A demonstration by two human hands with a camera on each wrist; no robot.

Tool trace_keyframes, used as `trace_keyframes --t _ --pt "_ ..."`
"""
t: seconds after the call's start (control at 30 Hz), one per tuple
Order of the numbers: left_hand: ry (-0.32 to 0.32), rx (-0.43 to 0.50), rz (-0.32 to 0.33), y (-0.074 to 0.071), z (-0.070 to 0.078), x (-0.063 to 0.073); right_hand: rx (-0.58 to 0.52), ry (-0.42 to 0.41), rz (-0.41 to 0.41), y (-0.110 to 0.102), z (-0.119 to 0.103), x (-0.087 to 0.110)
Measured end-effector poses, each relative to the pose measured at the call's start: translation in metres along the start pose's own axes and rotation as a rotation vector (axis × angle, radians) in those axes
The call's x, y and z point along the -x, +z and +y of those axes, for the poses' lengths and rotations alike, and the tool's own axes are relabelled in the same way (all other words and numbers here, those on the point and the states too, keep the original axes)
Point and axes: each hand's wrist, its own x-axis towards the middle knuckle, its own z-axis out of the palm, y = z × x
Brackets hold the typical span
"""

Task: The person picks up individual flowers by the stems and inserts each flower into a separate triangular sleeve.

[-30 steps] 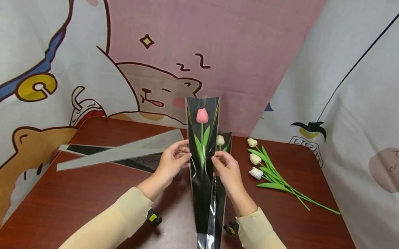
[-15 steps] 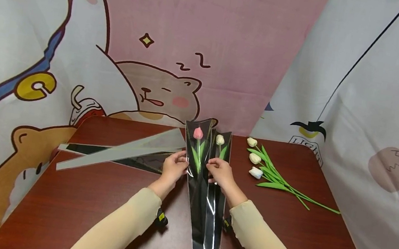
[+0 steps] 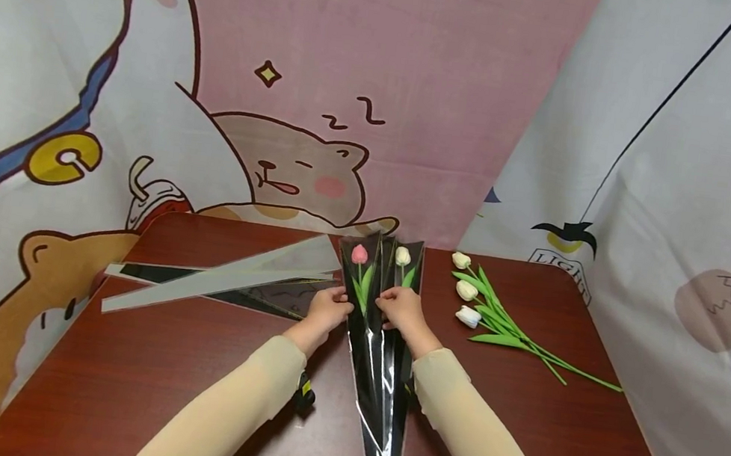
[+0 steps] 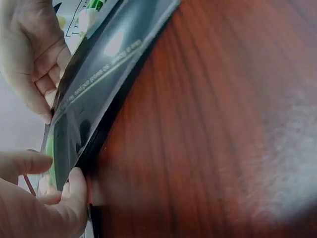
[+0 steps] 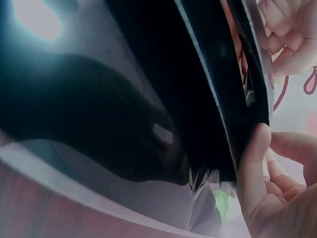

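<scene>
A pink tulip (image 3: 359,254) with green leaves lies inside a clear-fronted black flower sleeve (image 3: 370,379). My left hand (image 3: 329,310) pinches this sleeve's left edge, thumb and fingers on either side, as the left wrist view shows. On the opposite edge my right hand (image 3: 404,314) pinches the film between thumb and fingers. Just right of it, a second black sleeve (image 3: 401,420) holds a white tulip (image 3: 403,256) and is partly covered by the first sleeve and my right hand. Faint printed lettering runs along the held film in the left wrist view.
Flat sleeves, one pale grey (image 3: 217,282) and others black (image 3: 276,298), lie crossed at the back left of the brown table (image 3: 185,380). Several loose white tulips (image 3: 467,291) with long green stems (image 3: 547,354) lie at the right. A printed cloth (image 3: 459,118) hangs behind.
Both hands have lowered the sleeve with the pink tulip towards the table, bringing its top down and close beside the white tulip's sleeve. The hands have moved slightly nearer each other.
</scene>
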Motion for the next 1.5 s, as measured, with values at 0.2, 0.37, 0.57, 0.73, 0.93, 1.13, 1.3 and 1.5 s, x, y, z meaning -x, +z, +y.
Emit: trace_keyframes --t 0.2,0.37,0.57,0.73,0.93,1.13,1.3,1.5 --pt "0.016 -0.056 -0.038 -0.003 0.003 -0.001 0.026 0.002 0.021 -0.001 0.003 -0.007" --pt "0.016 -0.048 -0.035 -0.005 0.002 -0.001 0.044 0.004 0.025 -0.003 0.003 -0.010" --pt "0.029 -0.056 -0.056 -0.005 0.001 -0.003 0.072 -0.017 0.051 -0.005 0.002 -0.010" --pt "0.114 -0.109 -0.015 -0.009 0.005 -0.001 0.074 -0.021 0.061 -0.006 0.005 -0.011" --pt "0.288 -0.298 0.036 -0.033 0.010 0.003 0.110 -0.076 0.054 -0.007 0.004 -0.006" --pt "0.382 -0.604 -0.020 -0.059 0.005 0.010 0.280 -0.277 0.129 -0.004 -0.005 0.007" --pt "0.416 -0.832 -0.081 -0.067 -0.001 0.010 0.036 -0.277 -0.032 0.009 -0.019 0.025" --pt "0.443 -1.024 -0.113 -0.065 -0.005 0.001 -0.401 -0.009 -0.389 0.033 -0.031 0.034"
